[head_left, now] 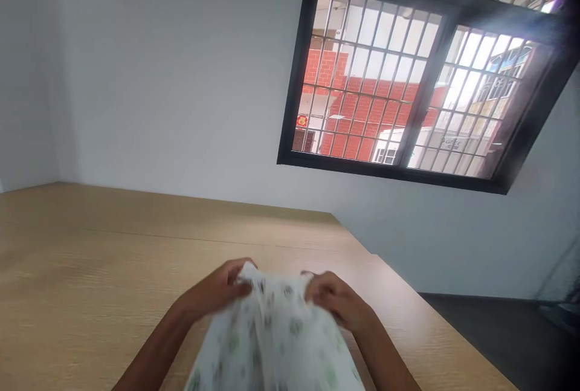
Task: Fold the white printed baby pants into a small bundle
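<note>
A thin white cloth (pixel 290 330) with small green and grey prints hangs between my hands at the bottom middle of the head view. It is partly blurred, and a fold or seam runs down its middle. Its lower part goes out of the frame, so I cannot tell what kind of item it is. My left hand (pixel 231 285) pinches the upper left corner between thumb and fingers. On the other side, my right hand (pixel 333 295) has its fingers curled around the upper right corner.
Under my hands spreads a light wooden table (pixel 113 282), its right edge slanting down toward the lower right. Beyond it stand a pale wall (pixel 181 77) and a dark-framed barred window (pixel 362 170). A dark floor (pixel 489 330) shows at the right.
</note>
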Motion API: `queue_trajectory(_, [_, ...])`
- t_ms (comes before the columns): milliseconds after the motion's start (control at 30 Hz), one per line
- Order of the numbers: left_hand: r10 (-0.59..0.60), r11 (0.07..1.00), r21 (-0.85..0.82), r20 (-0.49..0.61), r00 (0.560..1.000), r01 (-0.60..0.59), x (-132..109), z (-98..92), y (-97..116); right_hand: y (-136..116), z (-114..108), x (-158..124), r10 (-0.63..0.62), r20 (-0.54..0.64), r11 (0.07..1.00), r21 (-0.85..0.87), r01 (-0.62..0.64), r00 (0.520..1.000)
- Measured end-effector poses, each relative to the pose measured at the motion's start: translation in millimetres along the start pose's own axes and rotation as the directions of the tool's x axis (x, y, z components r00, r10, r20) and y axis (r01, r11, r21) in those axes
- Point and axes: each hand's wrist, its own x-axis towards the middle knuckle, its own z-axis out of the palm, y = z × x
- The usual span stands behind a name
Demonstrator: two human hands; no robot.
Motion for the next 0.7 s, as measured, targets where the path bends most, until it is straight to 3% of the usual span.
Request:
queue_trajectory(67, [-0.110,0.990,0.071,-0.149,0.983,0.122,38,-12.5,-28,18,-13,33,0.112,-0.015,0.990,0.092,-0.110,0.994])
queue_trajectory(133, [-0.186,0.944,0.187,-0.374,0.909,0.270,64,-19.5,-63,46,-21,61,0.177,-0.145,0.984,-0.003,-0.179,0.973])
queue_trajectory(200, [-0.014,0.915,0.334,-0.531,0.847,0.225,75,-20.2,-93,77,-21,78,0.156,-0.345,0.946,-0.219,-0.241,0.926])
queue_trajectory(233, [0.074,0.900,0.402,-0.521,0.850,0.167,75,-18.7,-104,90,-18,82,0.077,-0.401,0.926,-0.310,-0.214,0.913])
queue_trajectory(300, [0.197,0.873,0.488,-0.358,0.913,0.003,69,-13.3,-116,108,-8,83,-0.082,-0.400,0.892,-0.437,-0.111,0.913])
queue_trajectory(367, [0.204,0.861,0.495,-0.128,0.971,-0.116,62,-6.7,-119,113,5,79,-0.210,-0.282,0.856,-0.515,0.036,0.936])
queue_trajectory(433, [0.167,0.848,0.505,0.033,0.985,-0.161,57,-0.4,-122,111,15,75,-0.249,-0.129,0.805,-0.578,0.131,0.960])
queue_trajectory(567, [0.094,0.744,0.652,0.110,0.989,-0.143,64,6.2,-137,106,23,80,-0.074,0.069,0.682,-0.724,0.101,0.995])
queue_trajectory(700, [0.036,0.592,0.802,0.063,0.997,-0.072,85,2.1,-148,115,22,98,0.102,0.107,0.582,-0.813,0.028,0.989])
